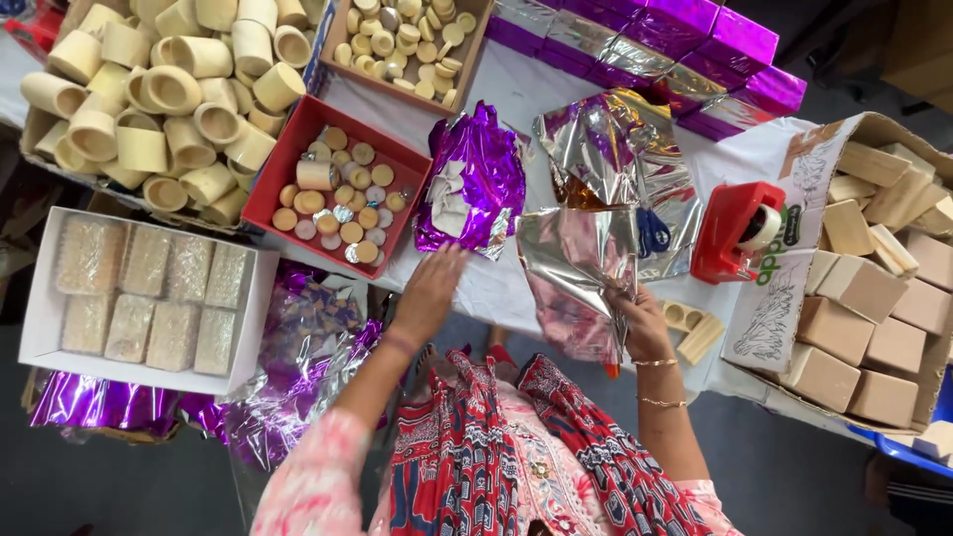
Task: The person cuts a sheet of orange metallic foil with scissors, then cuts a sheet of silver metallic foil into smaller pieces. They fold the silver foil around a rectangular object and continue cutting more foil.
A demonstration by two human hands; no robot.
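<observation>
My right hand (643, 326) grips the lower edge of a shiny silver-pink foil sheet (576, 268) that hangs over the table's front edge. My left hand (429, 290) reaches forward with its fingers apart, its fingertips at the near edge of a crumpled purple foil bundle (475, 184) on the white table (496, 288). It holds nothing. Blue-handled scissors (652, 233) lie on more silver foil (615, 149) just right of the sheet.
A red tray (273, 184) of small round discs sits left of the purple bundle. A red tape dispenser (740, 230) stands at right, beside a cardboard box (774, 318) of tan blocks. Wooden rings (169, 89) are heaped far left, a white box (50, 288) of wrapped blocks below.
</observation>
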